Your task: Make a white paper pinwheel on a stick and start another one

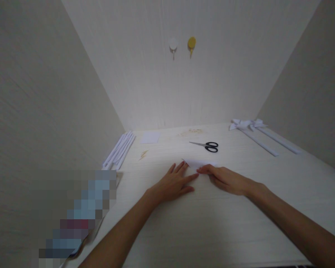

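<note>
In the middle of the pale surface [212,230], just beyond both sets of fingertips, a small white paper piece [198,163] is lying with its long axis running left to right. The left hand [174,183] is resting flat, fingers spread, holding nothing. The right hand [226,179] is lying loosely curled, fingertips touching the paper's near edge, with black-handled scissors [208,145] farther back.

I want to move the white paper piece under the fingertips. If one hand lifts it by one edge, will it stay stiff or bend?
The white paper piece looks thin and flat, so it would probably droop. It likely slides easily across the smooth desk when pushed.
</note>
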`<state>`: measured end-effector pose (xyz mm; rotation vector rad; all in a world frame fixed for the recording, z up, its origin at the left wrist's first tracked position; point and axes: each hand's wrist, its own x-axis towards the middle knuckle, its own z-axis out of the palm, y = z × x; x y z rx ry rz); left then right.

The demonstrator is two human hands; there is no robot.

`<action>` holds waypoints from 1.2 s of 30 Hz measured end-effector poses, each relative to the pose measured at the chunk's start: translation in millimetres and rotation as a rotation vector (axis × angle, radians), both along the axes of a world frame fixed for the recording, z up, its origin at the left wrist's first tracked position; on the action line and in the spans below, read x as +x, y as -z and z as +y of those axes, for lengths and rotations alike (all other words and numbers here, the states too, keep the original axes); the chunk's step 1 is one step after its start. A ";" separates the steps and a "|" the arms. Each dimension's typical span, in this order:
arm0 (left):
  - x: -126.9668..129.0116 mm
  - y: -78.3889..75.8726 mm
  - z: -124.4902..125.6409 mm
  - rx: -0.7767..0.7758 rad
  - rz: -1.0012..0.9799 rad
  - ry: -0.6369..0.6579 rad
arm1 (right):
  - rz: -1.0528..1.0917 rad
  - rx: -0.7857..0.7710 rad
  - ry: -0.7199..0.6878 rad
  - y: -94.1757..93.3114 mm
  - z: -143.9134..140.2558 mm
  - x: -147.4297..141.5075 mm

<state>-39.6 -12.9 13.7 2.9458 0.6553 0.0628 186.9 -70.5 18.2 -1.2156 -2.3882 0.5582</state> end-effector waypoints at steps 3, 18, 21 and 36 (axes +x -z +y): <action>-0.4 0.7 -0.5 -0.005 -0.029 -0.001 | 0.013 0.004 0.007 1.7 1.3 0.7; 1.8 -0.7 0.9 -0.010 -0.002 0.067 | 0.010 0.021 0.002 5.5 4.0 2.2; 2.6 -2.2 0.5 -0.001 -0.012 0.071 | -0.005 0.031 0.007 5.0 4.4 1.3; 3.9 -1.2 0.9 0.016 -0.019 0.078 | -0.083 0.138 0.111 16.8 12.8 3.9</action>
